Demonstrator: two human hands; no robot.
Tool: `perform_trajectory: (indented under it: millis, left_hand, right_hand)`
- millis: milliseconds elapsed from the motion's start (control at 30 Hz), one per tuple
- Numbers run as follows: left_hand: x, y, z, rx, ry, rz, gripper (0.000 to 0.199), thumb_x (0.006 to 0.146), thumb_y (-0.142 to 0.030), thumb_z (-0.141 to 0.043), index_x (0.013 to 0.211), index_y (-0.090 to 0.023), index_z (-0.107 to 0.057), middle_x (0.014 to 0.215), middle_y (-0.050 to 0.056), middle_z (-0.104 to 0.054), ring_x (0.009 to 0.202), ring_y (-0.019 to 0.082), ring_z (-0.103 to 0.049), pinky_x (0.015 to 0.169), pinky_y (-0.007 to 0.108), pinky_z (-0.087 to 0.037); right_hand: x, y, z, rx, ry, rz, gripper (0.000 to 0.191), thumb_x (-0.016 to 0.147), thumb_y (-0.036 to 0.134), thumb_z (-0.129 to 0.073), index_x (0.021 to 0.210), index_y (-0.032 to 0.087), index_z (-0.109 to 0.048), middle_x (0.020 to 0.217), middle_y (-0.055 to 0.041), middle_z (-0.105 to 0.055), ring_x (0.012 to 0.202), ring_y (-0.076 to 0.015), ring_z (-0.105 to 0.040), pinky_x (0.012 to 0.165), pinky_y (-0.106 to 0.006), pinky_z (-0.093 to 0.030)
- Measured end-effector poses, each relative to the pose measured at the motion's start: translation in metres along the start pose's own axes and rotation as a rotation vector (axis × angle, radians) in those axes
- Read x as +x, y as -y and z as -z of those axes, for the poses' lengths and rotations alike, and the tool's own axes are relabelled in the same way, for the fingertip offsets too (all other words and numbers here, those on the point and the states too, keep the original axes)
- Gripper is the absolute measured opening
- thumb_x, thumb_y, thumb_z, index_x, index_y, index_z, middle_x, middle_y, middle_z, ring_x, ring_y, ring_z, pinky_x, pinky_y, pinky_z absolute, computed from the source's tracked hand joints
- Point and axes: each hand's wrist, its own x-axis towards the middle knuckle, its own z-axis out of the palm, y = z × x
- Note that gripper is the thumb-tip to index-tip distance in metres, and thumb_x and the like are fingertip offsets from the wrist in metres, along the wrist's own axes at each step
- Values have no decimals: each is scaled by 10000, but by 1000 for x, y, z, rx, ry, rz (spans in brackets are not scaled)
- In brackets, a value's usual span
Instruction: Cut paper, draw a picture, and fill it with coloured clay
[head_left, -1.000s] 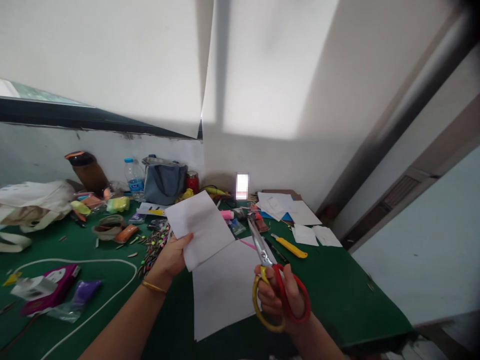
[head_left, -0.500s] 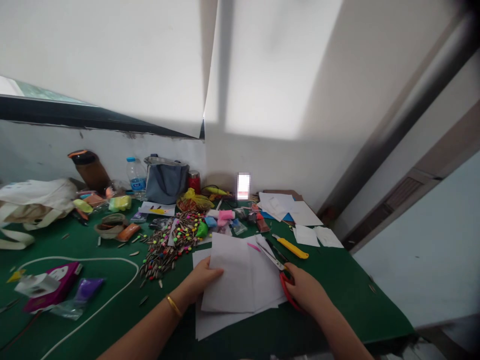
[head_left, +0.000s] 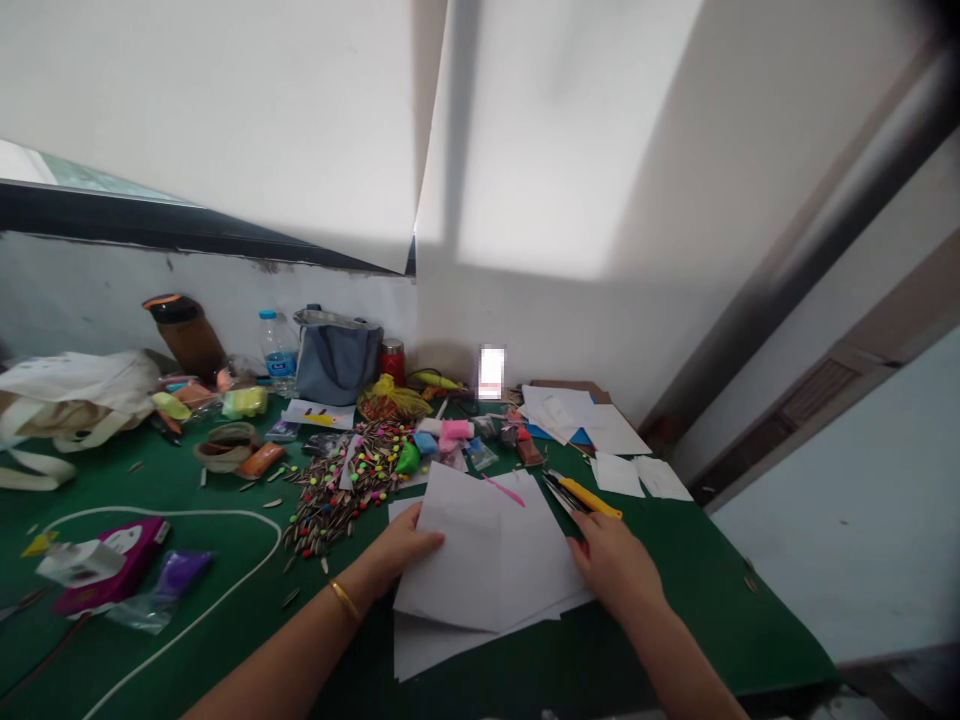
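Note:
My left hand (head_left: 405, 548), with a gold bangle at the wrist, pinches the left edge of a folded white sheet of paper (head_left: 457, 560). The sheet is lifted a little above other white papers (head_left: 431, 650) on the green table. A pink strip (head_left: 504, 490), perhaps a tool, lies on the paper. At the papers' right side, my right hand (head_left: 616, 565) is closed over the scissors (head_left: 561, 494). Only their blades show; the handles are hidden under the hand. A yellow utility knife (head_left: 591, 496) lies right against them.
Left of the papers spreads a heap of sunflower seeds (head_left: 330, 510) with coloured beads. Clay packets (head_left: 454, 432), a blue-grey bag (head_left: 337, 358) and a water bottle (head_left: 279, 355) stand behind. A white cable (head_left: 225, 515) curves across the left. More papers (head_left: 619, 428) lie back right.
My right hand has lowered the scissors from over the paper to beside the yellow knife; their red handles no longer show. My left hand still holds the sheet.

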Motion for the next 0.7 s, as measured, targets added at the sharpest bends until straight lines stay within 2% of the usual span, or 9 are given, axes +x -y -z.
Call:
perform_trajectory:
  millis: [100, 167, 233, 333, 433, 500, 567, 600, 700]
  left_hand:
    - [2, 4, -3, 289, -138, -139, 618, 652, -328, -741, 1218, -147, -570, 1172, 142, -672, 1061, 322, -624, 910, 411, -486]
    - [2, 4, -1, 511, -147, -241, 476, 717, -340, -685, 1160, -175, -630, 1172, 127, -668, 1076, 317, -606, 936, 403, -454]
    - [3, -1, 6, 721, -153, -299, 323, 774, -394, -634, 1020, -194, -695, 1085, 119, -683, 1035, 316, -608, 930, 397, -436]
    - [10, -20, 25, 1017, -291, -314, 320, 805, -484, -599, 887, -196, -712, 978, 129, -670, 975, 307, -608, 904, 380, -422]
    - [27, -50, 58, 1254, -522, -322, 359, 880, -466, -490, 967, -193, -706, 1008, 151, -651, 1009, 304, -591, 914, 386, -404]
    - [41, -70, 88, 1274, -691, -305, 452, 914, -428, -413, 1174, -132, -634, 1127, 227, -600, 1113, 364, -532, 953, 469, -362]
    - [54, -85, 121, 1266, -968, -141, 520, 904, -446, -415, 1313, -152, -545, 1192, 253, -568, 1121, 402, -521, 910, 521, -374]
    - [59, -90, 136, 1248, -1047, -66, 548, 891, -463, -431, 1341, -163, -520, 1220, 263, -555, 1136, 421, -509, 904, 546, -368]
    - [73, -98, 169, 1142, -1089, 48, 611, 850, -531, -486, 1316, -139, -538, 1296, 302, -515, 1189, 467, -466, 912, 604, -324]
  right_hand:
    - [-2, 26, -21, 135, 45, 187, 599, 874, 384, -493, 1437, 185, -445, 1492, -104, -418, 1372, -268, -368, 1120, -388, -304]
    - [-7, 42, -40, 160, 62, 183, 616, 877, 382, -492, 1449, 164, -429, 1544, -114, -334, 1434, -295, -261, 1157, -432, -233]
    - [-13, 56, -56, 176, 31, 165, 602, 895, 381, -470, 1445, 140, -436, 1554, -135, -306, 1452, -317, -212, 1165, -463, -200]
    - [-22, 72, -70, 224, -21, 153, 587, 891, 379, -483, 1431, 150, -456, 1555, -135, -298, 1452, -335, -205, 1153, -492, -210]
    - [-26, 81, -71, 253, -37, 113, 574, 873, 362, -500, 1418, 184, -470, 1564, -112, -281, 1456, -336, -194, 1145, -514, -212]
    - [-26, 83, -68, 261, -27, 97, 576, 873, 363, -496, 1425, 198, -461, 1572, -99, -263, 1461, -327, -178, 1148, -515, -208]
    - [-26, 83, -66, 269, -23, 102, 580, 877, 363, -490, 1434, 206, -451, 1575, -90, -256, 1465, -320, -166, 1154, -511, -205]
    - [-26, 82, -65, 274, -25, 110, 580, 878, 359, -489, 1436, 211, -450, 1576, -84, -257, 1466, -318, -164, 1157, -509, -204]
    - [-26, 80, -67, 289, -48, 130, 575, 870, 334, -498, 1432, 216, -459, 1573, -68, -267, 1464, -314, -173, 1165, -502, -203]
